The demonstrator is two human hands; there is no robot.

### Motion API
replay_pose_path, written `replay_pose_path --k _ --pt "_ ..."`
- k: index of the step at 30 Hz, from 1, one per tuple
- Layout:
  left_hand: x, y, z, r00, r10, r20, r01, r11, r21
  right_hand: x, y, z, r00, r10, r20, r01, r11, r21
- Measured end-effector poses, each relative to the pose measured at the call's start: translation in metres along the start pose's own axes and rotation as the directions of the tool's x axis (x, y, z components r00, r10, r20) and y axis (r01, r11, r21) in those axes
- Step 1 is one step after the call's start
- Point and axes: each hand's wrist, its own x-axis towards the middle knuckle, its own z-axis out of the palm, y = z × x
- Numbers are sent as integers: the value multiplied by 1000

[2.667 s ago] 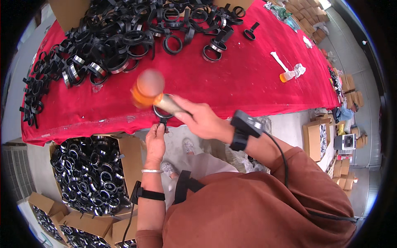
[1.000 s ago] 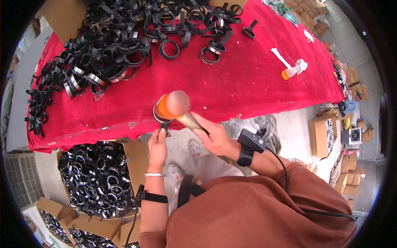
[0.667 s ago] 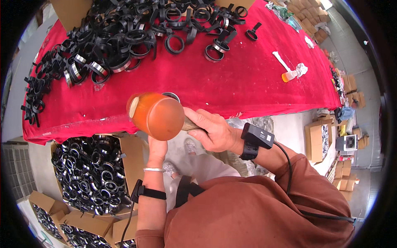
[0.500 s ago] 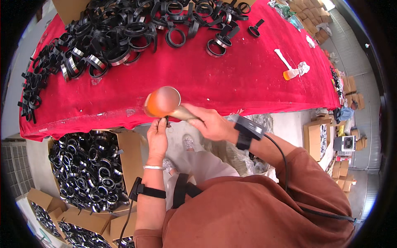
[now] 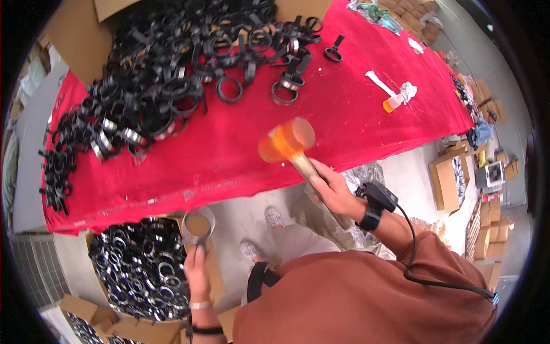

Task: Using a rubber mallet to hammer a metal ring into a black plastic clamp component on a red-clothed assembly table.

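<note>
My right hand is closed around the handle of an orange-headed mallet. The mallet head is raised over the red-covered table, blurred by motion. Lower left, my left hand grips the dark handle of a ring-shaped part with a bright rim. The ring overlaps the side of an open cardboard box in view; whether it touches the box I cannot tell. Inside that box lie many black, silver-edged ring parts. A large pile of similar black ring parts covers the table's far left.
A second mallet with an orange face and white handle lies on the table at the right, beside a crumpled white scrap. An opened carton stands behind the pile. Clear plastic wrapping is below the table's front edge.
The mallet has swung up and right, away from the ring part. My left hand has carried the ring part down and left, toward the box. The whole view has shifted.
</note>
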Motion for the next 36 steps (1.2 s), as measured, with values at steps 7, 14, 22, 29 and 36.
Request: replay_pose_path --k 7,14,22,29,36 --pt "-51 -37 -197 891 -38 -452 343 710 615 -38 32 -49 959 244 -142 -238 969 60" --pt "39 25 -113 777 592 -213 22 313 950 -36 44 -67 949 269 -166 -244 957 156" --pt "156 155 260 340 643 686 -854 -94 512 -32 49 -79 955 269 -123 -268 963 18" --pt "215 164 365 427 347 835 -724 -422 546 -30 44 -92 939 341 -43 -329 929 171" --pt "202 161 328 473 335 815 -678 -451 580 -26 57 -121 934 332 -132 -241 859 452"
